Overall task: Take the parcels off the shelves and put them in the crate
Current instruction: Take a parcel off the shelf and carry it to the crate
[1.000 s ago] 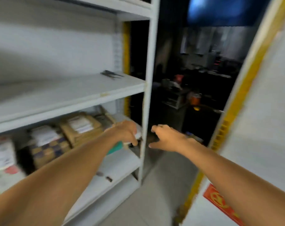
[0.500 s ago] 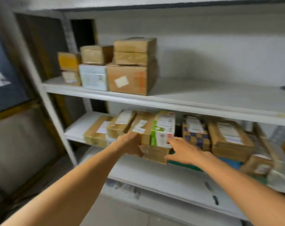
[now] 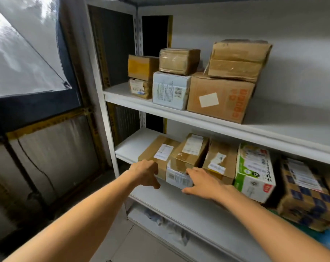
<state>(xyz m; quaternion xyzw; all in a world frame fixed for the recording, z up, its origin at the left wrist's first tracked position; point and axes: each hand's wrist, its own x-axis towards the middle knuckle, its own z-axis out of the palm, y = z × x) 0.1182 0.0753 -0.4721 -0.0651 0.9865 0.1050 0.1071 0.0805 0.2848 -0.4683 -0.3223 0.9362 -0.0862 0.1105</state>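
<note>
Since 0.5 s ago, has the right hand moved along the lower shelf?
Yes, leftwards. The right hand was at the green-and-white printed carton; now it is at the small taped brown cardboard box two parcels left of it.

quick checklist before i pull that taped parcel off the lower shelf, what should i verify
1. Right hand on taped parcel: ok, fingers lie on its front corner.
2. Left hand gripping it: cannot tell, fingers curl at its left edge.
3. Nothing stacked on it: ok.
4. Room at its sides: not ok, flat box and labelled box crowd it.
5. Crate ready: cannot tell, not in view.
</note>
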